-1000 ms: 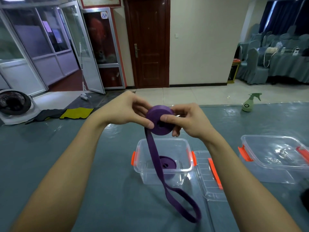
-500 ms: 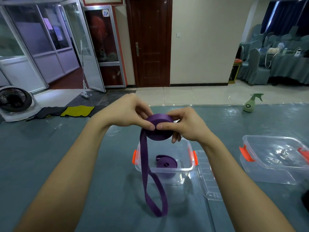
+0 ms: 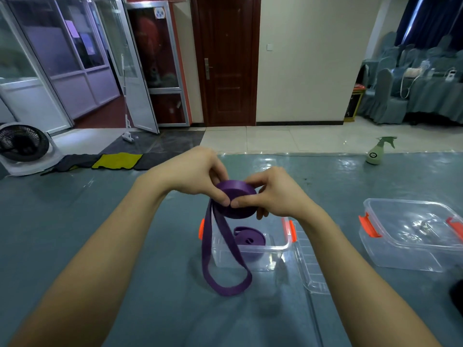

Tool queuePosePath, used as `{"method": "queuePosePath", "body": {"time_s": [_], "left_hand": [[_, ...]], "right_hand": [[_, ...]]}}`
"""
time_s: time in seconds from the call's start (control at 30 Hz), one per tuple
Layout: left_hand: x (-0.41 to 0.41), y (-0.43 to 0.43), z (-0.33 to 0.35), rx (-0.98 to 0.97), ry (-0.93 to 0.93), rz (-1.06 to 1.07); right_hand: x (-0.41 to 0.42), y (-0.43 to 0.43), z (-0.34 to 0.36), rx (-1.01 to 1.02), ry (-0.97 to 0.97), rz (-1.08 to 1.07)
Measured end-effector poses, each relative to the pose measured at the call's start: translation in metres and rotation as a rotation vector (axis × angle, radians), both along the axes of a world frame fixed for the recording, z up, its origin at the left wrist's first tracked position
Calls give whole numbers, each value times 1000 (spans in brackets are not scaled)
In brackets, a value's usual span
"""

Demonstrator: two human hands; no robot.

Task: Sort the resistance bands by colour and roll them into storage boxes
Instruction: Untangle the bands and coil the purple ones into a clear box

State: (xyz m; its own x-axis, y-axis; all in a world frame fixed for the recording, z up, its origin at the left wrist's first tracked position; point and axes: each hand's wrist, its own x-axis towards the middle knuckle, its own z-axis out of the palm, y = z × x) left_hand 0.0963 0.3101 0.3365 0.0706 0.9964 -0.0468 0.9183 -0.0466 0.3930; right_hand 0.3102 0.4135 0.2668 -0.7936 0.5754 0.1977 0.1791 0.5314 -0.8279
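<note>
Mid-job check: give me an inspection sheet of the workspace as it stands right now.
Surface: table under teal cloth and a clear cover.
Job's things: purple band roll held above the open clear box; its loose loop hangs down on the box's near side; another rolled purple band lies inside; lid lies right of the box; second clear box at far right.
Clutter: spray bottle at the table's far edge; dark object at the right edge, unidentifiable.
Hands: left hand and right hand both pinch the roll.
Cables: white cord hanging at the far covered table.
Surroundings: fan on the floor at left, yellow cloth, brown door.
</note>
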Motion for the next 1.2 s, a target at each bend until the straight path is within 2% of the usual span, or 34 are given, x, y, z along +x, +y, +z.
{"method": "queuePosePath", "body": {"time_s": [0.1, 0.17, 0.23, 0.3, 0.37, 0.43, 0.5, 0.57, 0.63, 0.77, 0.83, 0.9, 0.97, 1.03, 1.13, 1.2], "left_hand": [[-11, -9, -11, 81, -375, 51], [-12, -12, -16, 130, -471, 64], [-8, -10, -14, 102, -364, 57], [-1, -6, -9, 59, -143, 10], [4, -3, -6, 38, -34, -14], [2, -4, -7, 36, -137, 3], [-5, -10, -13, 52, -330, 41], [-10, -14, -19, 76, -411, 65], [-8, -12, -21, 64, -353, 77], [1, -2, -13, 2, -54, 32], [-3, -3, -12, 16, -119, 42], [-10, -8, -15, 60, -342, 61], [-14, -12, -22, 111, -472, 72], [-11, -10, -27, 75, -421, 77], [-2, -3, -26, 13, -179, 16], [-3, -1, -26, 22, -179, 27]], "right_hand": [[10, 3, -7, -159, 189, -27], [12, 2, -8, -203, 219, -5], [10, 0, -5, -130, 105, 26], [5, -3, -1, 3, -59, 26], [-1, -4, 0, 75, -93, 25], [0, -3, -3, 46, -21, 10], [5, -2, -8, -61, 97, -20], [11, -1, -13, -161, 183, -30], [11, -2, -14, -155, 147, -5], [-1, -6, -9, 42, -66, 24], [-1, -5, -10, 3, 2, 1], [4, -2, -14, -112, 118, -30], [9, -1, -19, -203, 166, -20], [6, -3, -20, -183, 83, 15], [-3, -5, -19, 3, -79, 24], [-6, -3, -21, -1, -35, 15]]}}
